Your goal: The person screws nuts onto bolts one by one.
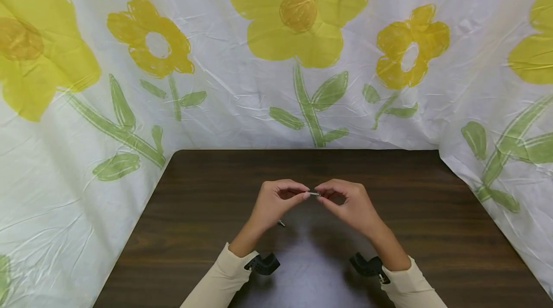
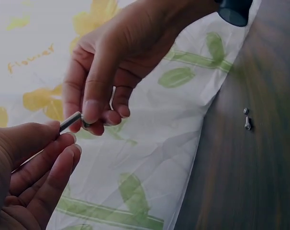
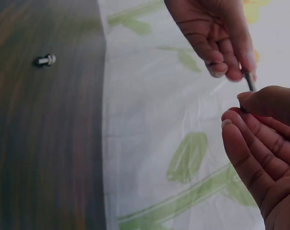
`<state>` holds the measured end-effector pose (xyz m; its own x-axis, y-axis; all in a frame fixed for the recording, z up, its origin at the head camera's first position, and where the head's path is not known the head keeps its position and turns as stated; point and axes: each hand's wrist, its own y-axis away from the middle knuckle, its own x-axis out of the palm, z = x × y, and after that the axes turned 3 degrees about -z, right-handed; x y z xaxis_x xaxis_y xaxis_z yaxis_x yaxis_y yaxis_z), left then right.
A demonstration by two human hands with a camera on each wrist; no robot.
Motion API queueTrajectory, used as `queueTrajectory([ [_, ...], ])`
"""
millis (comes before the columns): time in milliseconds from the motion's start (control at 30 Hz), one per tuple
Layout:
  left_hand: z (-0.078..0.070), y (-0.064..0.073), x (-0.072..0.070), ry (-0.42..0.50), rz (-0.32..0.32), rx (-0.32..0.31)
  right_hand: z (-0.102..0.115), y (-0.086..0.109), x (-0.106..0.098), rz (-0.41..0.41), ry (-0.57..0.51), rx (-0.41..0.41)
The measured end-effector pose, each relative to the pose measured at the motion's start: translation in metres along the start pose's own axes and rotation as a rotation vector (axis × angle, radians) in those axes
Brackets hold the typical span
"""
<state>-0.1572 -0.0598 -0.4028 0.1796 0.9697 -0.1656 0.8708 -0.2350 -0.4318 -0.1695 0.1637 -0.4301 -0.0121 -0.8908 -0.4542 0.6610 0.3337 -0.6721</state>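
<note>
Over the table, my left hand [image 1: 273,202] pinches a silver threaded bolt [image 2: 71,122] between thumb and fingers, its free end towards the right hand. My right hand [image 1: 353,205] pinches a small metal piece [image 2: 85,124], which looks like a nut, right at that end. Fingertips cover most of the piece, so I cannot tell whether it is on the thread. A short screw [image 2: 248,124] lies on the table below the hands, with a small nut [image 2: 246,110] beside it in the left wrist view.
The dark wood-grain table [image 1: 207,173] stretches beneath both arms. A white cloth with printed yellow flowers [image 1: 242,106] hangs along its back and sides. Black wrist cameras [image 1: 264,265] sit at both cuffs, low over the tabletop.
</note>
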Motion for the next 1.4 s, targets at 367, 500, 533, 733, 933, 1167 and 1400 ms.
queueTrajectory([
  [367,-0.007,-0.001,0.001,-0.081,-0.016,0.133,0.011,-0.006,-0.003,0.004,0.037,-0.059],
  [500,-0.012,-0.001,0.0,-0.088,-0.015,0.149,0.013,-0.007,-0.004,0.01,0.045,-0.051],
  [533,-0.013,-0.001,-0.001,-0.09,-0.016,0.151,0.014,-0.007,-0.004,0.009,0.036,-0.049],
  [733,-0.012,-0.002,-0.002,-0.089,-0.027,0.15,0.015,-0.01,-0.004,-0.023,-0.033,-0.066],
  [933,0.007,-0.002,-0.003,-0.098,-0.043,0.151,0.017,-0.01,-0.002,-0.074,-0.084,-0.018],
  [1167,0.013,0.001,-0.004,-0.068,-0.042,0.16,0.028,-0.011,-0.001,-0.135,-0.133,-0.023],
  [1400,0.007,0.002,-0.005,-0.059,-0.051,0.171,0.047,-0.017,-0.002,-0.166,-0.159,-0.078],
])
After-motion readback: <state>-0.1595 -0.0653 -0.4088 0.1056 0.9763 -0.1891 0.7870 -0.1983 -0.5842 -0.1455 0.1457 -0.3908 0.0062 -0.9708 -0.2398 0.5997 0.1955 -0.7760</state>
